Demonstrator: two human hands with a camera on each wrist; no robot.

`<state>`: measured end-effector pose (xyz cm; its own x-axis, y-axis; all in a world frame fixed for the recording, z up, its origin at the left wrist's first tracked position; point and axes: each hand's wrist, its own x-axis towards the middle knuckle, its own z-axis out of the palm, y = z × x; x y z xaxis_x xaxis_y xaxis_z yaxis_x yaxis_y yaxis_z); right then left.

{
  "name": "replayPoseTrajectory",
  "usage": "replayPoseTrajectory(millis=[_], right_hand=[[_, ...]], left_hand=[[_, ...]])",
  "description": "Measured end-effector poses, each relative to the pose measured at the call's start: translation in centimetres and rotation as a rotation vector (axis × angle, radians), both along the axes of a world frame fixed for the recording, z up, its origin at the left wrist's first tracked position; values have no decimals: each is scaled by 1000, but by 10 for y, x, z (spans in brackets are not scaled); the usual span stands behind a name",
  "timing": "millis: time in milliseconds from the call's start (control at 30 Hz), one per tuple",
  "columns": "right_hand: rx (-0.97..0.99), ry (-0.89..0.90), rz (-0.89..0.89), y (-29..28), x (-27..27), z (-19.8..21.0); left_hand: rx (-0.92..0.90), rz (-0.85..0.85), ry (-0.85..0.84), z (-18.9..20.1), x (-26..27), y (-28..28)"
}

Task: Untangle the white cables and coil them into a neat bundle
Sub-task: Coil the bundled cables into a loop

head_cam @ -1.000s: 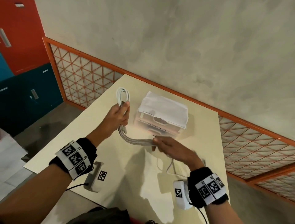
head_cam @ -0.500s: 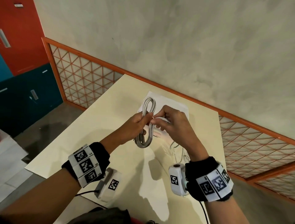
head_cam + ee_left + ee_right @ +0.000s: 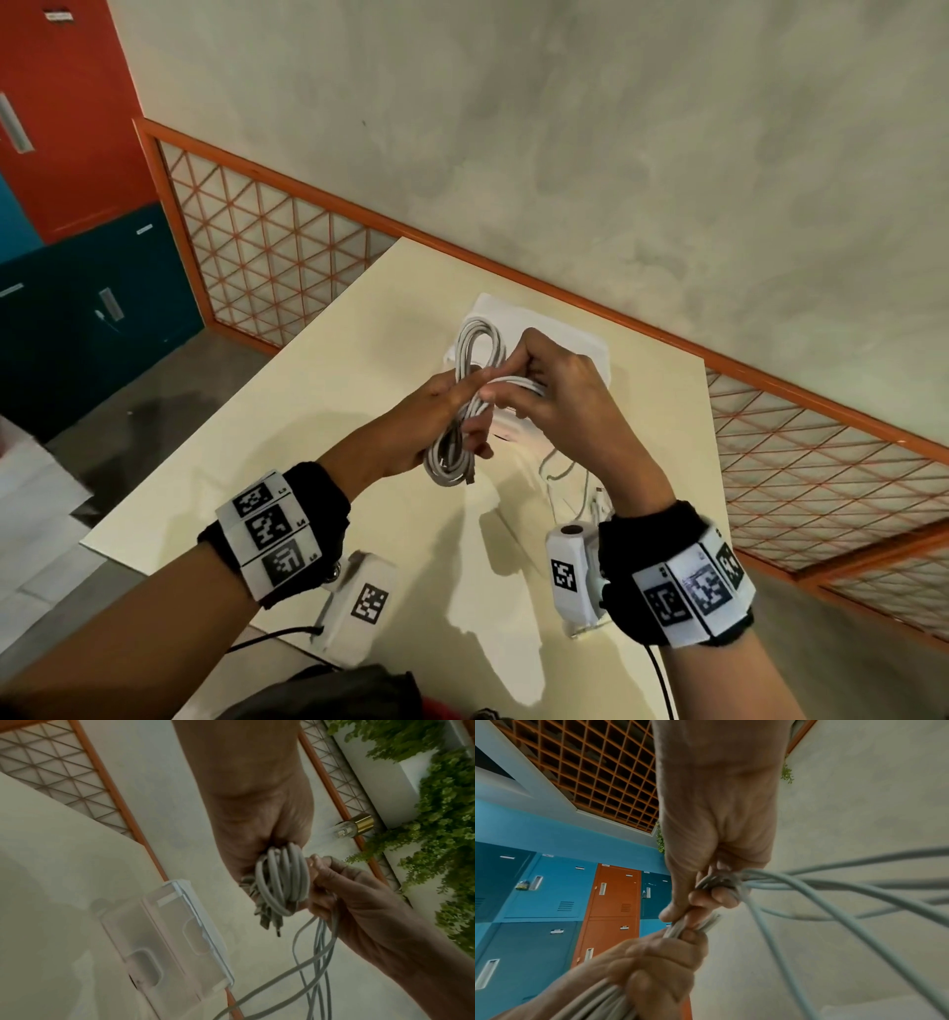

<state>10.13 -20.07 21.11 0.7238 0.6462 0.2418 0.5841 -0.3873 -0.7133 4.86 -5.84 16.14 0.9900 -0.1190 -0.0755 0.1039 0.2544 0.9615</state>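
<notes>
From the head view, your left hand (image 3: 416, 421) clamps the folded hank of white rubbery cables (image 3: 464, 406) above the cream table (image 3: 287, 426), while your right hand (image 3: 560, 395) pinches strands crossing its waist.

Left wrist view: loose tails (image 3: 316, 953) hang below your grip beside a clear plastic box (image 3: 164, 939); they could snag and re-tangle.

Right wrist view: your fingers (image 3: 721, 896) curl round several strands; slack there may let the wrap spring open.
</notes>
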Motion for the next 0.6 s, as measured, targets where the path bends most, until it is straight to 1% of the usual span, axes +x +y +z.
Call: replayPoseTrajectory(millis=[67, 133, 167, 233, 300, 367, 467, 600], right_hand=[[-47, 87, -15, -5, 3, 0], [-185, 172, -5, -14, 6, -1], [-251, 187, 9, -17, 7, -1], [-322, 150, 2, -21, 7, -2], [-315, 58, -37, -18, 7, -1], [-265, 5, -62, -14, 6, 0], [-194, 19, -108, -9, 7, 2], [-183, 18, -166, -2, 6, 4]], left_hand=[[-12, -5, 4, -1, -1, 5], [-26, -14, 12, -3, -2, 13], [-16, -16, 12, -5, -2, 17], [54, -35, 4, -10, -3, 20], [144, -59, 8, -13, -5, 17], [184, -56, 14, -14, -6, 11], [226, -45, 33, -12, -8, 5], [349, -76, 51, -11, -9, -3]])
